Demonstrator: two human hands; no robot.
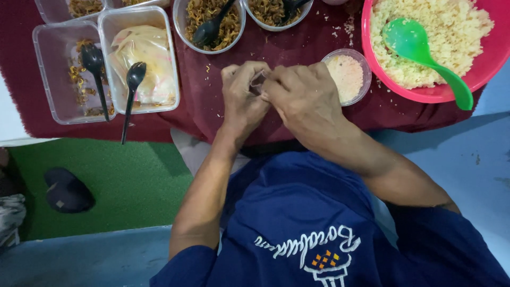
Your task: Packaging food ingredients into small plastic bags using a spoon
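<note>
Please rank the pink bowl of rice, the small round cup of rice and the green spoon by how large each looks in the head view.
1. Pink bowl, largest, though cut off by the frame.
2. Green spoon, lying in that bowl.
3. Small round cup, beside the right hand; smallest, though close to the spoon's scoop in width.

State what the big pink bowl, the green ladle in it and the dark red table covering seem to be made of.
Big pink bowl: probably plastic, smooth with a uniform bright colour. Green ladle: likely plastic, glossy and slightly translucent. Dark red table covering: woven cloth, matt, with a frayed edge.
</note>
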